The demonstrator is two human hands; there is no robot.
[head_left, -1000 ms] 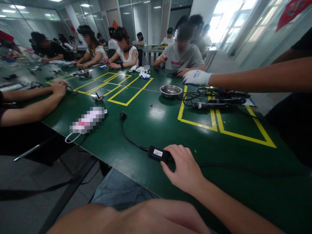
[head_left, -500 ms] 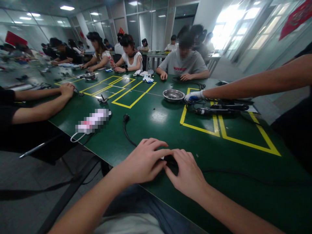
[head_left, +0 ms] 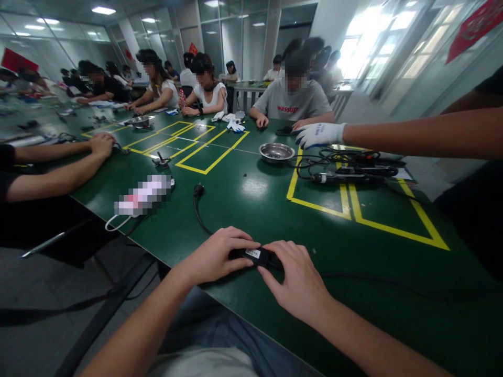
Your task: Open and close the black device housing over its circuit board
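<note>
Two steel bowls show on the bench (head_left: pixel 236 209): the left bowl (head_left: pixel 139 125) stands far off, its contents too small to tell. One plug (head_left: pixel 199 191) lies nearer. The left hand (head_left: pixel 222 255) has its grip closed on one black box (head_left: pixel 262 257), near the bench's edge; beyond, the right bowl (head_left: pixel 276 159) holds small dark bits. The right hand (head_left: pixel 295 277) grips the box's other end. Rightward, one co-worker's gloved hand (head_left: pixel 319 135) hovers near two black tools (head_left: pixel 341 179).

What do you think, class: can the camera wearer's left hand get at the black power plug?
Probably yes: between the left hand and the black power plug, only green tabletop and the plug's cord show. It would likely have to release the labelled black box first.
</note>
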